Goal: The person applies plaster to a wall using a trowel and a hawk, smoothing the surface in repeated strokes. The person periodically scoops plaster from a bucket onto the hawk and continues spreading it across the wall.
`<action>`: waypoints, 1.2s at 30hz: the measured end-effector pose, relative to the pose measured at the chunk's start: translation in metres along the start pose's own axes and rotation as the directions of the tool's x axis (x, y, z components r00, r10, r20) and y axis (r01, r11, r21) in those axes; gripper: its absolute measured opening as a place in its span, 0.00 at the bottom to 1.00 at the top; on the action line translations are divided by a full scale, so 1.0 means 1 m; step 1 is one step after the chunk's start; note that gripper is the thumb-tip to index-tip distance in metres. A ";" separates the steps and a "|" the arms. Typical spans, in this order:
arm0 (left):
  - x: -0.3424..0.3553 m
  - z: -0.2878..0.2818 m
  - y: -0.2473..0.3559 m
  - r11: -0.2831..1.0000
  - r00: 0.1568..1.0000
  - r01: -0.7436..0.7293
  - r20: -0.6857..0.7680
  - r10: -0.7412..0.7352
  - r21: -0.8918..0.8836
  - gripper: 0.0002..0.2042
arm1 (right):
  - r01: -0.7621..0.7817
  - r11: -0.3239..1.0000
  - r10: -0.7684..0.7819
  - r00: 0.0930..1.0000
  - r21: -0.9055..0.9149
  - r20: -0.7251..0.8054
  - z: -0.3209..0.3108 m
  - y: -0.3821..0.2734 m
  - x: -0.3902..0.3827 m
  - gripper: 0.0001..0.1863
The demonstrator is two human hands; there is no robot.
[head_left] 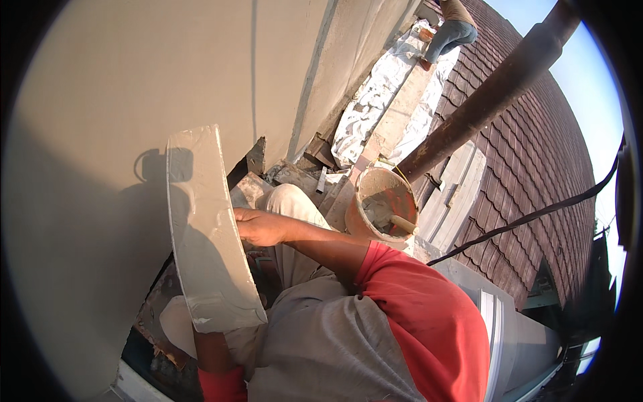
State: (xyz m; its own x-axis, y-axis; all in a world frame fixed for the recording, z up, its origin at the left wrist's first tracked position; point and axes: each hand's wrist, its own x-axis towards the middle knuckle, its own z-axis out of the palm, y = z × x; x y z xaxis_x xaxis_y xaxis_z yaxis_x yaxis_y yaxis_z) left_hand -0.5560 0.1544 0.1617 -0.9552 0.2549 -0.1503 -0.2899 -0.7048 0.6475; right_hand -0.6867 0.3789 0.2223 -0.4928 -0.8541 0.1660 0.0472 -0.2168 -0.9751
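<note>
A long, flat plastering float [211, 228], smeared with wet grey plaster, is held upright in front of the wall. My right hand [260, 226] is closed at its right edge, with the fingertips partly hidden behind it. My left forearm [216, 352] reaches up to the float's lower end; the hand itself is hidden behind the float, so its grip does not show. On the left stands the smooth, plastered wall [94, 87], with my shadow across it. To the right of my knee, an orange bucket [360, 211] holds grey mortar and a tool with a pale handle [404, 224].
Offcuts and rubble [295, 177] lie at the wall's foot. A plank [402, 110] runs away between white sheets [365, 114]. Further off, a co-worker [452, 37] bends over. A thick brown pole [495, 87] slants across, a black cable [529, 218] crosses the tiled roof [516, 174].
</note>
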 end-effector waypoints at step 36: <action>0.173 0.088 -0.177 0.887 0.891 0.450 -0.113 -0.439 0.106 0.25 | -0.693 -0.604 0.473 0.085 -0.393 -0.877 -0.175 -0.042 -0.407 0.15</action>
State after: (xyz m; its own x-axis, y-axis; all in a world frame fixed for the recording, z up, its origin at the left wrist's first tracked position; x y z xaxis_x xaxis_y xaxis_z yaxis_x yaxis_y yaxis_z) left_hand -0.6647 0.3815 0.0864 -0.7310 0.4616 -0.5025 -0.6806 -0.4398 0.5860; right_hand -0.6399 0.8180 0.1700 -0.7814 0.2393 -0.5763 -0.0285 0.9089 0.4160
